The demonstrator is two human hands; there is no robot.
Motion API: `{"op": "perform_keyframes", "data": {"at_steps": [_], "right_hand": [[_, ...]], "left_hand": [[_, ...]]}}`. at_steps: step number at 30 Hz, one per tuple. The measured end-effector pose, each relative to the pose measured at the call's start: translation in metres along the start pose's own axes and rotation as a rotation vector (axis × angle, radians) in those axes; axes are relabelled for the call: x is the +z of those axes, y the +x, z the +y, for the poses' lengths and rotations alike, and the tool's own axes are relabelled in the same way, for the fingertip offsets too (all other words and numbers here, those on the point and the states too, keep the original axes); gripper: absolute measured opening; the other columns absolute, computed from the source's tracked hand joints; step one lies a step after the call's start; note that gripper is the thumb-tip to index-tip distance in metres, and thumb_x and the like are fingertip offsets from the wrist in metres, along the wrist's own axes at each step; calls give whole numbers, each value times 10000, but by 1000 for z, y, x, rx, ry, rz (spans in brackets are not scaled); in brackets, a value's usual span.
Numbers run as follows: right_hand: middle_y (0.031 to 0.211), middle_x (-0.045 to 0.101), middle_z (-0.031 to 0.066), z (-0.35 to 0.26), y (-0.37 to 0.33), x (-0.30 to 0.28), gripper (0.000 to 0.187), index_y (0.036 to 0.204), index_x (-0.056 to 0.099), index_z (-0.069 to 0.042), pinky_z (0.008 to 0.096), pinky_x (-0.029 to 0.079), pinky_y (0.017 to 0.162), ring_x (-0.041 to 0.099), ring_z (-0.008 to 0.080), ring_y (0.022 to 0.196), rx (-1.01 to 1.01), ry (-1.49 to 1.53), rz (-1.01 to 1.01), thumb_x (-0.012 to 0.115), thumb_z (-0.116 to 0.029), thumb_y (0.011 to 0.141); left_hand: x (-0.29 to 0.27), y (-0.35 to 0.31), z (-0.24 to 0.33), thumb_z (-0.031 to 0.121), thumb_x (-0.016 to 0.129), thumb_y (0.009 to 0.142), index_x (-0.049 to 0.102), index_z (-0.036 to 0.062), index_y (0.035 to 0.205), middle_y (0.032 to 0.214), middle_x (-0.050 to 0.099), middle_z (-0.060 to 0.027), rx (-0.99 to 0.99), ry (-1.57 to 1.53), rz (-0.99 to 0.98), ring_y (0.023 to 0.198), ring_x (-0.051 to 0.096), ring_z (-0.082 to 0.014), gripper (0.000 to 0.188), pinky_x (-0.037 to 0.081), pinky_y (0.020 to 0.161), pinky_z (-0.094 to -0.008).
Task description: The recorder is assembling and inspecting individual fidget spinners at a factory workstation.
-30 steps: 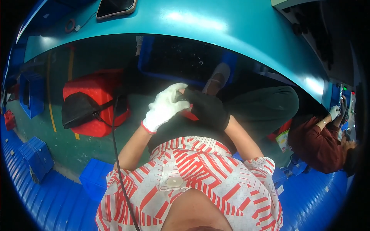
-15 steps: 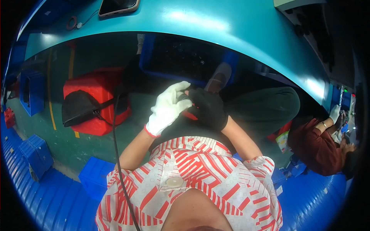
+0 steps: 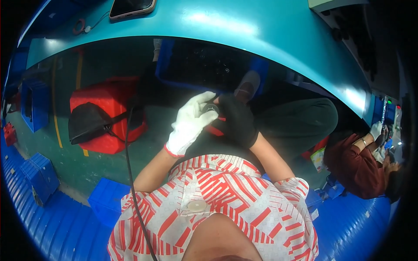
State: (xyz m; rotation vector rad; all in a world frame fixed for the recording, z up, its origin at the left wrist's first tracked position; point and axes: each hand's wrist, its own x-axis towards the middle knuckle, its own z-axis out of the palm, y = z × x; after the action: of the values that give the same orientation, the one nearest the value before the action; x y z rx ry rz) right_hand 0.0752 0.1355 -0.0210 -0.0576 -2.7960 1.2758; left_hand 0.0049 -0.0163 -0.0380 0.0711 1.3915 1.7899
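Observation:
In my lap, my left hand point(image 3: 190, 125), in a white glove with a red cuff edge, is closed with thumb and fingers round a small dark round part point(image 3: 211, 108). A thin pale ring shows on the part's face. My right hand point(image 3: 239, 122), in a black glove with a bare fingertip showing, is curled close against the part's right side. A bit of red shows at its fingers, but what they hold is hidden by the dark glove. Below the hands lies a red patch point(image 3: 214, 130) that I cannot identify.
Ahead curves a teal tabletop point(image 3: 261, 32) with a phone point(image 3: 132, 8) on it. Under it stands a blue crate point(image 3: 163, 74) of dark parts. On the left, a black bag point(image 3: 89, 124) rests on a red stool point(image 3: 104, 91). A cable point(image 3: 129, 161) hangs nearby. A co-worker point(image 3: 355, 167) sits right.
The dark round part has come more fully into sight between my left thumb and fingers. My right hand has shifted slightly; my left has hardly moved.

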Motion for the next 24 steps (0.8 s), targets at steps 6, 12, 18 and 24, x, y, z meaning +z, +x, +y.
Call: {"op": "perform_keyframes", "data": {"at_steps": [6,12,18,24], "right_hand": [[1003,594,110,8,-2,8,402,1040,594,-68,347,502,695,616,275,876,-126,-48,27,756,-138,679],[1025,586,116,3,-4,9,423,1062,581,-64,331,508,696,620,274,863,-75,19,-14,764,-145,689],[1074,570,130,5,-3,1,427,1071,561,-52,333,506,731,609,289,904,-15,135,-90,761,-137,703],[1033,592,124,2,-2,2,414,1043,575,-59,342,500,743,602,284,920,-85,18,44,762,-128,679]], "left_hand": [[-1,-3,5,-41,608,798,450,-66,1286,1091,585,-114,-20,165,-9,851,581,-120,513,481,723,-217],[-11,5,13,-36,613,793,427,-66,1305,1078,587,-132,-123,182,-156,806,595,-140,546,490,699,-231],[-10,7,13,-40,648,779,367,-99,1325,1040,594,-141,-135,210,-138,773,594,-138,617,494,714,-244],[-1,-2,3,-48,642,791,366,-100,1327,1074,594,-143,-36,58,-63,905,584,-136,605,484,801,-240]]}}
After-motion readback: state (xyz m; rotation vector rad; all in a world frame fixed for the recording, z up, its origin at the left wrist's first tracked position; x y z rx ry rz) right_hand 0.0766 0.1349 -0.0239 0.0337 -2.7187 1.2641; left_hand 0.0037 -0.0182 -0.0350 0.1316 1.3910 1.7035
